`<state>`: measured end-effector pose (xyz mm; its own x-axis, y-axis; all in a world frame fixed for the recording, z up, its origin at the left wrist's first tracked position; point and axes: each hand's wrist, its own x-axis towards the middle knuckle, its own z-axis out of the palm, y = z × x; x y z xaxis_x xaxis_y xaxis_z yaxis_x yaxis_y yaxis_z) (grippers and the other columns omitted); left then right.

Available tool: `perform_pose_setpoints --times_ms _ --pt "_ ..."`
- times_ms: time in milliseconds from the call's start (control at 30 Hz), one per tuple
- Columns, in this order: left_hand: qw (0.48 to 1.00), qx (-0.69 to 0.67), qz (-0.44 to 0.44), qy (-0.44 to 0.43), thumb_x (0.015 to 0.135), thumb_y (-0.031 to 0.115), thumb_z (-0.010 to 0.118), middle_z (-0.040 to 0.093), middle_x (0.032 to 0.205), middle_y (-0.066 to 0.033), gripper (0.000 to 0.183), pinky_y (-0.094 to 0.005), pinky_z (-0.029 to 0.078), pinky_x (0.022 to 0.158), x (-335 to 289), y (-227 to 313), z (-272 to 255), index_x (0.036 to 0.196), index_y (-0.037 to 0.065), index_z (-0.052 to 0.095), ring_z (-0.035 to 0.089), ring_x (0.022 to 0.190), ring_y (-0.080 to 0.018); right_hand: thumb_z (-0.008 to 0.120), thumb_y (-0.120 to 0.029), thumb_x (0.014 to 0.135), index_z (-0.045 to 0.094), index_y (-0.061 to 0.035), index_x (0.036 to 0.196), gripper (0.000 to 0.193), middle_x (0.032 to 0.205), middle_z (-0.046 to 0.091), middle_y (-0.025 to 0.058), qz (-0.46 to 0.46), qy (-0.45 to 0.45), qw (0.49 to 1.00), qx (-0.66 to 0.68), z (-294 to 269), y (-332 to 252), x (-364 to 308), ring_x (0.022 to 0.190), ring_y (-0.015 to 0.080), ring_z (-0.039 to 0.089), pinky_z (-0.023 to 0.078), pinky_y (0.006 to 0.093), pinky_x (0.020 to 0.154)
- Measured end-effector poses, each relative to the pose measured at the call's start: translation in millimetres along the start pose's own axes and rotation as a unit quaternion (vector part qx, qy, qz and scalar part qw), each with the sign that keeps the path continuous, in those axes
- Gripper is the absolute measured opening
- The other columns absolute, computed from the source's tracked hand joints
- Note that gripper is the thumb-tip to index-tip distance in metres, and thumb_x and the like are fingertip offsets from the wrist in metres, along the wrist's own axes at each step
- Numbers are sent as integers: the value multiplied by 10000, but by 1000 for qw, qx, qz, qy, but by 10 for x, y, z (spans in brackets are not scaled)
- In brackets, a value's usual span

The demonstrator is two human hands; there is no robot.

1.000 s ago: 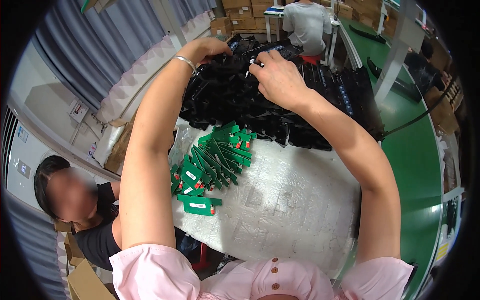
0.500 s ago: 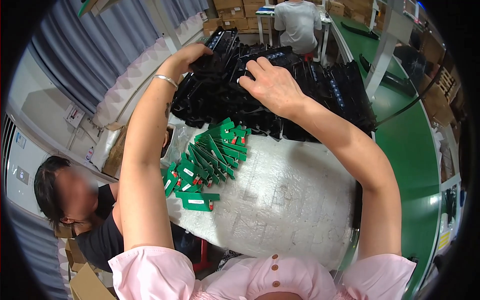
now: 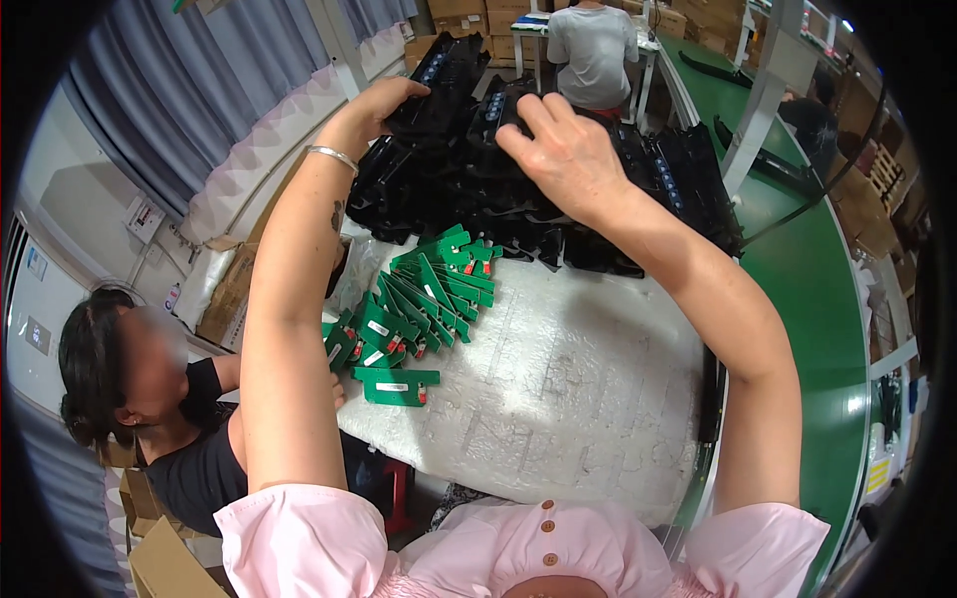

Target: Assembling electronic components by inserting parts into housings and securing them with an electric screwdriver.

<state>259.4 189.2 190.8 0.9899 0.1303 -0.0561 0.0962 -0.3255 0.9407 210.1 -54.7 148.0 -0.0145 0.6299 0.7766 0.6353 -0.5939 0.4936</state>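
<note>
My left hand [image 3: 391, 104] grips the near left edge of a long black plastic housing [image 3: 454, 75] that carries a row of small bluish round pieces. It is tilted up over a heap of similar black housings [image 3: 429, 189]. My right hand [image 3: 566, 154] has its fingers curled on another black housing [image 3: 488, 118] with a similar bluish row, just right of the first. The back of the hand hides part of this housing and the fingertips' exact hold. Nearer to me, a fanned pile of green circuit boards [image 3: 424, 304] with white labels and small red parts lies apart from both hands.
A white wrapped tabletop [image 3: 568, 399] bears the boards and the heap. At left sits a person in black [image 3: 194, 439], close to my left arm. A green conveyor belt [image 3: 797, 299] runs along the right. Another person in grey [image 3: 592, 55] sits at the back near cardboard boxes [image 3: 459, 25].
The left housing has risen slightly and tilts differently. The housing at my right hand has turned, so its bluish row now points away from me. My right hand has shifted a little right.
</note>
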Motion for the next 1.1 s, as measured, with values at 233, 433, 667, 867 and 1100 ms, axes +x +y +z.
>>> perform_pose_setpoints --times_ms 233,433,667,867,1100 --pt "1000 -21 -15 -2 798 183 540 630 784 -49 191 -232 509 630 -150 6 -111 872 12 582 615 670 -130 576 -82 598 508 -73 667 97 746 437 50 -8 0 1000 -22 -593 -67 183 701 161 484 445 233 470" --pt "998 -60 28 -17 802 161 532 604 861 -103 225 -303 534 636 -198 -112 -162 929 -25 550 616 693 -176 574 -118 585 501 -57 601 97 694 436 38 -9 -35 998 -59 -1336 -655 222 632 149 443 324 221 415" --pt "980 -55 135 -137 763 166 601 584 819 -45 229 -267 516 598 -874 169 361 950 68 514 591 745 -132 555 -168 539 486 -55 525 134 620 387 53 -60 -392 910 -123 -1716 -1573 -83 530 136 360 223 242 388" --pt "958 39 80 -274 768 212 595 569 1051 -69 505 -260 435 776 -1239 -406 775 1207 19 436 532 973 -133 503 -92 649 568 34 696 149 629 493 134 15 -524 846 -96 -1351 -2368 -296 442 125 363 180 247 333" --pt "945 145 42 -292 748 275 624 477 900 52 360 -215 302 770 -1596 -1176 1134 1037 88 518 400 888 -64 520 -188 719 612 -7 729 204 698 531 131 21 -476 877 59 -1363 -2920 -807 539 177 470 227 276 327"
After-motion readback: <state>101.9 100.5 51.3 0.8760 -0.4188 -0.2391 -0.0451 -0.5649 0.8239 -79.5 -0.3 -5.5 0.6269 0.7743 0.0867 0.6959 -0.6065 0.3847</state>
